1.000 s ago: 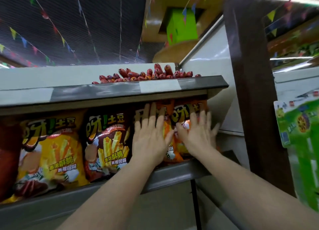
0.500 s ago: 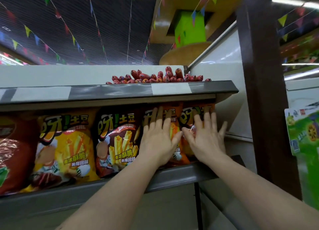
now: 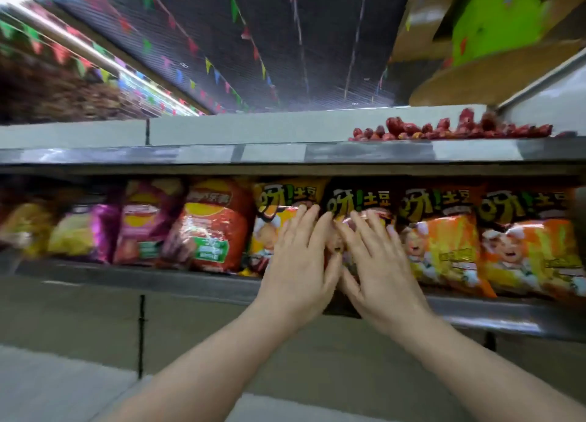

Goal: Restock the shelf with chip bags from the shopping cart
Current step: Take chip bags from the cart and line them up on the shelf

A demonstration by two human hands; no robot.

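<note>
A row of chip bags stands upright on the grey metal shelf (image 3: 190,279). My left hand (image 3: 298,263) lies flat with straight fingers on a yellow bag (image 3: 269,228). Beside it, my right hand (image 3: 377,266) presses flat on a dark brown bag (image 3: 355,199). Both hands hide the lower parts of those bags. Two orange bags (image 3: 444,244) (image 3: 532,250) stand to the right. A red bag (image 3: 215,228), a pink bag (image 3: 142,225) and blurred purple and yellow bags fill the left. The shopping cart is out of view.
The shelf above (image 3: 285,153) overhangs the bags and carries a heap of red dates (image 3: 459,130) at the right. Coloured pennant strings hang under the dark ceiling. A pale panel (image 3: 79,320) lies below the shelf lip.
The view has swung left along the shelf. Both hands have moved left from the orange bags at the shelf's right end to the yellow and dark brown bags, still flat.
</note>
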